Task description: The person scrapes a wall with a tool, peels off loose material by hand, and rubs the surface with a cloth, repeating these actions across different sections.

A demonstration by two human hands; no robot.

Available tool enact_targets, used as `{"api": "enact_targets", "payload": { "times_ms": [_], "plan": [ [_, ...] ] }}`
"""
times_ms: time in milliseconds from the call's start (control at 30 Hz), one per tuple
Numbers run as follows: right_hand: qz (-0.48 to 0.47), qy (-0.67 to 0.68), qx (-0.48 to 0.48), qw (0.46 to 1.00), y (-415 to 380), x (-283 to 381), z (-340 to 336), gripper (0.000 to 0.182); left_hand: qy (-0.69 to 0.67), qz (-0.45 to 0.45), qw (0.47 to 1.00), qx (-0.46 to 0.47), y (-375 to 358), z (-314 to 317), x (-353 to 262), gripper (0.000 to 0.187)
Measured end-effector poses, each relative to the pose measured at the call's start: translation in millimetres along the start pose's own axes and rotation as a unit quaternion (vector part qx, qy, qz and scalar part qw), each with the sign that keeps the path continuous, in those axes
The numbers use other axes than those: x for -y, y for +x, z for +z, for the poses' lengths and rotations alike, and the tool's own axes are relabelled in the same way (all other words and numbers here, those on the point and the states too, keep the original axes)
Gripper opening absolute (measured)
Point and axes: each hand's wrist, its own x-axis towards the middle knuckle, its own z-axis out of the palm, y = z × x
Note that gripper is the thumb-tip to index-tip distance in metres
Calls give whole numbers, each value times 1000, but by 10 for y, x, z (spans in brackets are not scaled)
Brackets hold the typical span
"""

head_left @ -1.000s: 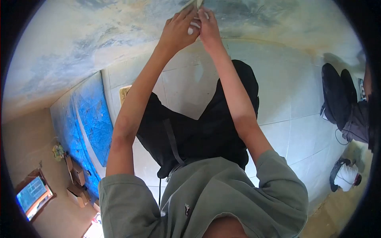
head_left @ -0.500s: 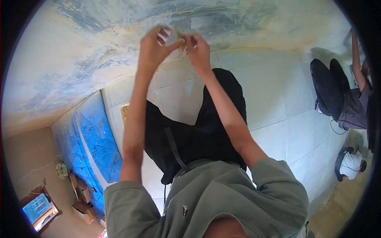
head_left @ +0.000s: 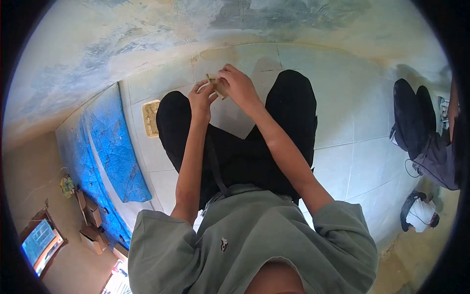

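Note:
A small, flat beige piece [head_left: 221, 92] with a raised edge is between my two hands, above the tiled floor and just beyond my knees. Its exact kind cannot be made out. My left hand [head_left: 199, 101] pinches its left side, thumb and fingers bent around the edge. From above, my right hand [head_left: 238, 87] grips the upper part with curled fingers, which hide some of it. To the left of my knee, a shallow yellowish tray [head_left: 146, 120] with pale, lumpy contents rests on the floor.
A smeared, patchy wall [head_left: 161, 36] rises ahead. Blue-covered padding [head_left: 115, 147] leans at left, near cardboard boxes [head_left: 92, 237]. Two people, one in dark trousers [head_left: 413, 108] and another in a white top [head_left: 422, 215], sit at right. Pale tiles [head_left: 338, 117] cover the floor.
Both my hands have come down from the wall toward my knees, still holding the piece. My knees appear farther apart, and the tray now shows fully beside the left one.

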Motion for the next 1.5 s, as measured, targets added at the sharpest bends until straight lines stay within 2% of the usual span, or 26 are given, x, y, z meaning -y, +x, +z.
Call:
{"api": "enact_targets", "payload": {
  "times_ms": [67,133,167,233,300,367,400,433,467,533,567,633,667,700,767,800,933,967,1033,1100,1133,1200,1267,1333,1400,1500],
  "plan": [
    [2,-54,15,998,-8,29,36,11,-17,4,1000,-11,76,-54,85,43],
    [-52,-164,36,984,7,30,54,12,-32,7,999,-17,155,-87,178,43],
    [-51,-166,35,984,-1,29,72,12,-33,9,999,-30,196,-104,227,42],
    [-143,-266,67,951,-72,36,135,25,-37,11,998,-42,262,-156,259,42],
    [-143,-258,79,952,-183,18,271,28,13,51,999,-3,272,-207,203,33],
    [-144,-254,89,952,-179,62,296,30,46,59,997,-15,259,-137,33,37],
    [-116,-210,71,968,-159,100,280,29,84,65,994,-27,243,-85,-73,42],
    [-88,-166,51,981,-154,115,269,29,140,53,989,-1,223,-35,-175,49],
    [-88,-170,50,980,-116,107,236,29,137,53,989,2,261,-14,-191,49],
    [0,-31,-21,999,-31,68,134,29,302,163,934,101,376,43,-276,50],
    [-1,-33,-24,999,-19,113,58,29,302,165,933,104,405,87,-398,50],
    [99,15,-93,991,-83,238,-131,25,346,185,888,239,468,186,-725,42],
    [104,11,-98,990,-139,326,-220,25,365,191,858,307,485,244,-876,39],
    [126,28,-121,984,-200,431,-305,24,363,190,857,314,525,294,-1010,39],
    [153,45,-147,976,-352,634,-460,22,356,285,828,326,600,309,-1235,33],
    [161,67,-147,974,-431,730,-550,21,355,283,828,330,593,277,-1314,33],
    [179,126,-179,959,-408,1348,-930,19,348,251,850,305,484,30,-1549,31],
    [169,90,-195,962,-350,1481,-1026,19,350,264,855,278,484,-76,-1530,31],
    [161,72,-208,962,-257,1481,-1129,19,344,279,862,245,453,-271,-1457,30],
    [175,30,-226,958,-150,1361,-1153,18,320,284,888,168,415,-488,-1411,27],
    [167,30,-222,960,-152,1140,-1130,18,316,289,890,161,391,-611,-1368,27],
    [198,-50,-189,960,-192,465,-1025,16,321,293,898,68,340,-885,-1225,27],
    [214,-79,-178,957,-177,-200,-909,17,300,252,920,0,239,-1203,-1058,26],
    [234,-106,-167,952,42,-792,-767,19,319,237,914,-79,200,-1670,-755,26],
    [255,-285,-71,921,233,-1278,-648,29,320,191,916,-149,-130,-1828,-695,25],
    [292,-287,-99,907,456,-1672,-458,31,391,129,883,-225,-376,-1984,-554,24]
  ]
}}
